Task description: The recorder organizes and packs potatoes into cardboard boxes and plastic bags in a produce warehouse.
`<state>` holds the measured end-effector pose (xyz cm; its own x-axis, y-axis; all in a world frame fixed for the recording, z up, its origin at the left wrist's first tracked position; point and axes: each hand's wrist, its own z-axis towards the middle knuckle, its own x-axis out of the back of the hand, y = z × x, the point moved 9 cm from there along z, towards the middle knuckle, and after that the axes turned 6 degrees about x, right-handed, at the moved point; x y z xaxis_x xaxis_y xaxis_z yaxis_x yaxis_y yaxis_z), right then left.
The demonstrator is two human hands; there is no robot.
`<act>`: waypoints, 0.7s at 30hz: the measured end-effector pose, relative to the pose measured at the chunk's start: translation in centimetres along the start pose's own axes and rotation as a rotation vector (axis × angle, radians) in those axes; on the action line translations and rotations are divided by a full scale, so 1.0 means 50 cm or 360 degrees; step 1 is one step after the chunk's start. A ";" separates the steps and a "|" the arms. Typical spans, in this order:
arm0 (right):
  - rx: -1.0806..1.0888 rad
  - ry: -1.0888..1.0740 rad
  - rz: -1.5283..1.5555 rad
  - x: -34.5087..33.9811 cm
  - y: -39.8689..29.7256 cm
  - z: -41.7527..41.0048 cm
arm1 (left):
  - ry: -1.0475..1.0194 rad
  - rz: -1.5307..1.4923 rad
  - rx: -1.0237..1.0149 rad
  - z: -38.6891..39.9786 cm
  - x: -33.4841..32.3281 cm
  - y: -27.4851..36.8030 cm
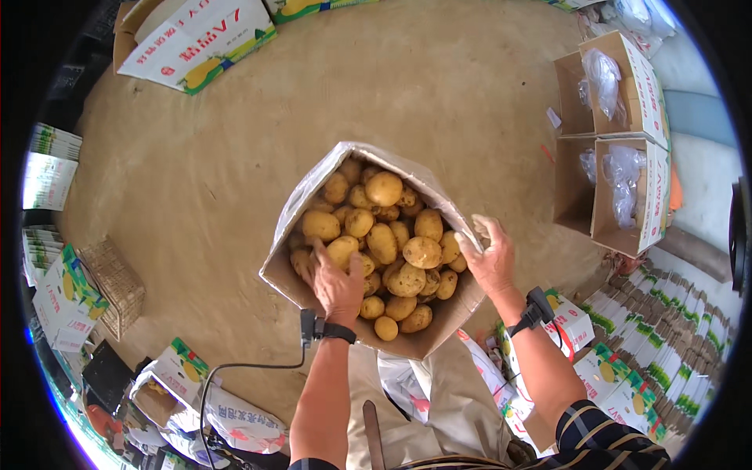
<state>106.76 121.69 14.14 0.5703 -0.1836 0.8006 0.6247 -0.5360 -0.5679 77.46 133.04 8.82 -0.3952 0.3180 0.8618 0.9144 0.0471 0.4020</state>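
In front of my body stands an uncovered cardboard box with pale outer walls, holding many dirt-specked yellow potatoes. My left hand reaches inside at the near left, palm down on the potatoes. One oval potato lies between its thumb and fingers; whether it is gripped is unclear. With my right hand I hold the box's right wall at the rim, thumb on the inner side. The underside of the box and the lower potatoes are hidden.
Two cardboard cartons with clear plastic bags inside stand at right. Flattened cartons are stacked at lower right. A wicker basket sits at left, and a printed carton at upper left. A cable runs from my left wrist.
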 end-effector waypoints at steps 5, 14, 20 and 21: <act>0.0468 -0.0455 -0.0607 -0.145 -0.165 -0.047 | -0.0067 -0.0172 0.0013 0.000 0.000 0.001; -0.0011 -0.0463 -0.0295 -0.142 -0.145 -0.039 | -0.0138 -0.0460 -0.0043 -0.054 0.040 0.029; 0.0405 -0.0256 -0.0151 -0.148 -0.222 0.089 | -0.0015 -0.0510 0.0520 0.041 0.062 -0.060; 0.0499 -0.0169 -0.0149 -0.170 -0.244 0.116 | -0.0013 -0.0479 0.0396 0.064 0.052 -0.066</act>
<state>97.41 134.55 13.15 0.5447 -0.0498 0.8371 0.8012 -0.2638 -0.5371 73.68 136.74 8.73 -0.6494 0.2622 0.7138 0.7511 0.3674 0.5485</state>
